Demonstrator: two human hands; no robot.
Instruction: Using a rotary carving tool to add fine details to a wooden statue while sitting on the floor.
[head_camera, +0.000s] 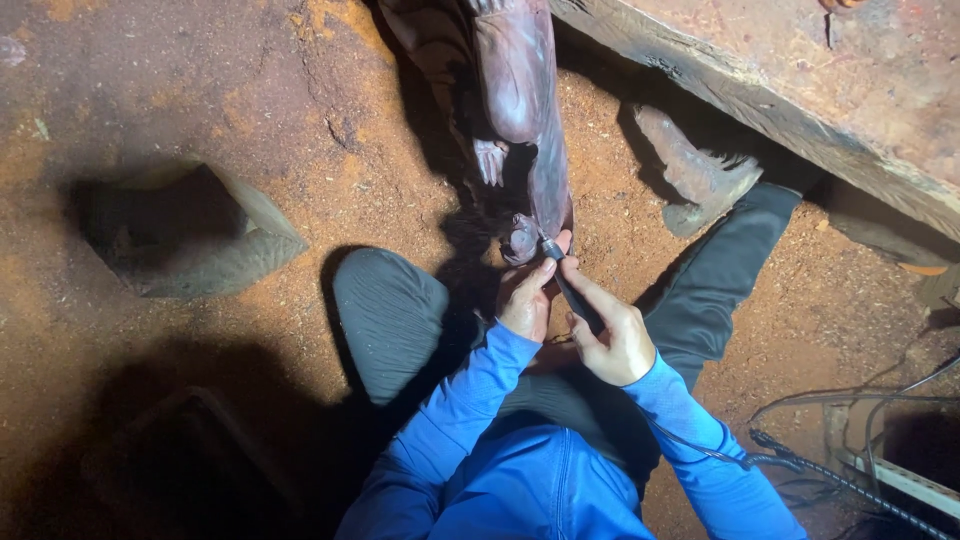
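A dark reddish wooden carving (520, 110), figure-shaped, is seen lying on the sawdust-covered floor (200, 90), straight ahead of the hands and just beyond the knees. Its long axis runs roughly top-to-bottom in the head view, tilted a little: the far end goes out of frame at the top, the near end w/ a rounded knob (520, 240) points back toward the person, approx. between the legs.

A slim dark rotary tool (572, 290) is gripped by the right hand (615, 335), fingers wrapped round its body pencil-style. Its long axis is set diagonally, from lower right up to upper left, tip (548, 247) pointing at the carving's near end and touching it or v. close; contact itself can't be confirmed. A flexible cable (800, 465) is trailed from the tool's rear, past the right sleeve, toward the lower right.

The left hand (525, 300) is curled, thumb raised toward the tool tip; it is rested against the tool's front part and just beside the carving's near end. Whether anything is actually pinched by it cannot be told.

Both hands are about equally near the carving's end; the left is slightly closer to the knob, the right sits further back along the tool.

Elsewhere: a rough wood block (190, 235) lies well apart on the left, a smaller carved piece (695, 170) lies to the right, near a heavy timber beam (800, 90).
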